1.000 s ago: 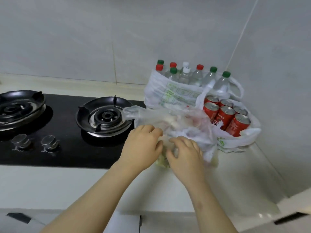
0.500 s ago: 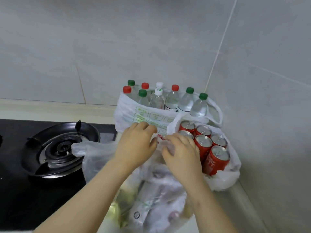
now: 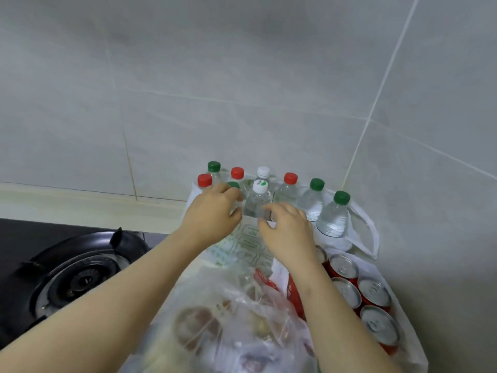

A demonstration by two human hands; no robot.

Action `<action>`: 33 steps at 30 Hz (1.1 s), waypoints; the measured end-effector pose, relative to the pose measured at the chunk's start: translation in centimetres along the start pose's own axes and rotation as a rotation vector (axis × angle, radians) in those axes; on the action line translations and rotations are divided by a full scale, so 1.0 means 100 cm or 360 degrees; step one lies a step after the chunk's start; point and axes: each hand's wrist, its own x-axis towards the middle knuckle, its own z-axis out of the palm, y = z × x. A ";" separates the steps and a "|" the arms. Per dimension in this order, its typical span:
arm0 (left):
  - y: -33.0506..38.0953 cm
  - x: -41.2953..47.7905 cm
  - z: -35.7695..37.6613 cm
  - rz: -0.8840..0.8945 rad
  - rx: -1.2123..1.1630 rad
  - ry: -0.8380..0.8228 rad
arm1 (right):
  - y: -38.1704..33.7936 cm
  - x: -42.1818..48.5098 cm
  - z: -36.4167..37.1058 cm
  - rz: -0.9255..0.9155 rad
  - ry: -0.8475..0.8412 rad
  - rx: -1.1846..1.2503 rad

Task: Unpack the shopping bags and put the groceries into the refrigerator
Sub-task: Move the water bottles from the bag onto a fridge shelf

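Single view here, worn on the head, looking forward and down past the left hand (image 3: 212,215) and right hand (image 3: 289,234) at mid-frame. It faces the tiled wall corner (image 3: 376,103), walls filling the upper half. Close range: bag of bottles (image 3: 248,244) centred, gas burner (image 3: 80,278) clipped at the left edge, cans (image 3: 345,267) at the lower right.

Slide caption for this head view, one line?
Left hand and right hand reach toward water bottles in a white bag, beside red cans.

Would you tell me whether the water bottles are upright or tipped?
Upright: the water bottles stand caps up in the white bag.
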 end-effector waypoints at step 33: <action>-0.025 0.044 0.047 -0.0676 -0.0987 -0.0036 | 0.028 0.086 0.039 0.0002 -0.0080 0.0479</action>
